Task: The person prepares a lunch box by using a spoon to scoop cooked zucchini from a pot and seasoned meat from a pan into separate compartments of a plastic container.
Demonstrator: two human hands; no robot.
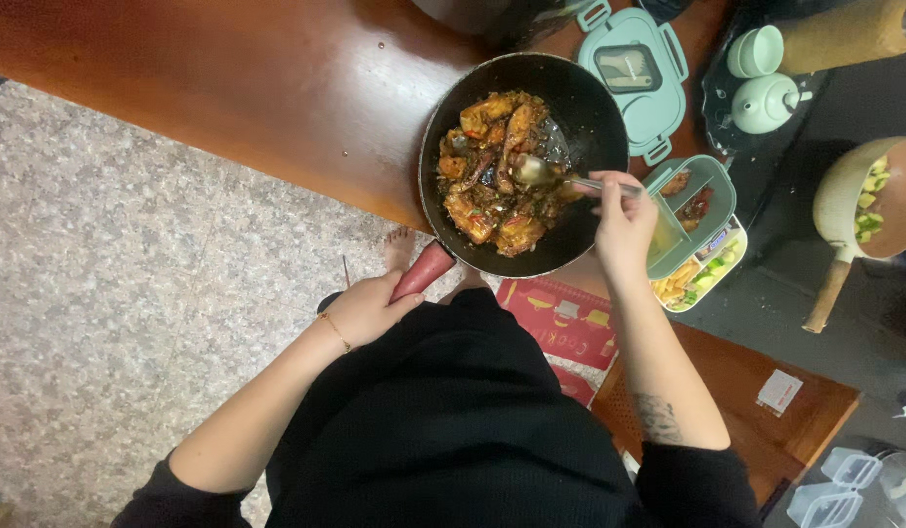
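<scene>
Here, the left hand (367, 308) is clenched around the red handle (423, 271) of a black pan (523, 164) over the desk (228, 88); loaded with saucy meat, it likely feels heavy. Further right, the right hand (624, 220) grips a metal spoon (546, 174) by its stem, beside a lunchbox (695, 233).

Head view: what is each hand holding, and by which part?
Left hand grips the black pan by its red handle. Right hand holds the metal spoon by its handle end.

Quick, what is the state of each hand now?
Left hand: closed on the red pan handle.
Right hand: closed on the metal spoon over the food.
</scene>
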